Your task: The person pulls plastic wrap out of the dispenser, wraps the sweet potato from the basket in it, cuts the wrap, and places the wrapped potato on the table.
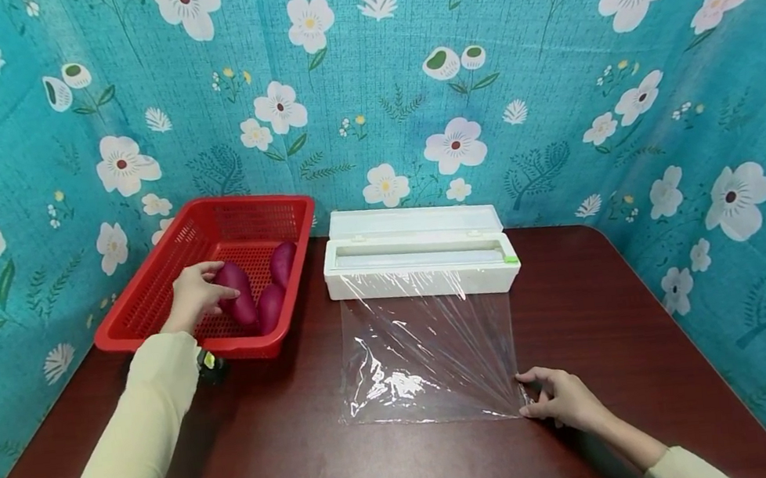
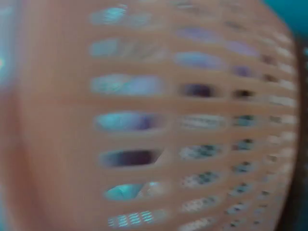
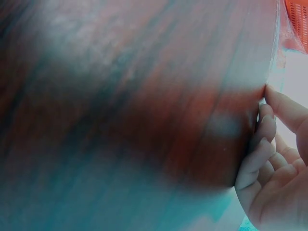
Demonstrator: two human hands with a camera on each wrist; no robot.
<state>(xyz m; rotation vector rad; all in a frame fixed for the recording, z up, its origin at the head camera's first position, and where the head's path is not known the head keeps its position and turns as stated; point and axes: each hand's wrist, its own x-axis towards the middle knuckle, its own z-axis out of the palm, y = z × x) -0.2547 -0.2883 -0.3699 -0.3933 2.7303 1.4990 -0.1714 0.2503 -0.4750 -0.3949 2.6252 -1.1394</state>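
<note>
In the head view, my left hand is inside the red plastic basket, its fingers and thumb around the upper part of a purple sweet potato. Two more sweet potatoes lie beside it, one close by and another farther back. Blurred slots of the basket wall fill the left wrist view, which hides the left fingers. My right hand pinches the near right corner of a clear sheet of plastic wrap. That sheet runs out of a white wrap dispenser over the table.
The dispenser's lid stands raised at the back, and a green piece sits at its right end. Dark red-brown wood forms the tabletop. A flowered teal curtain hangs behind and along both sides.
</note>
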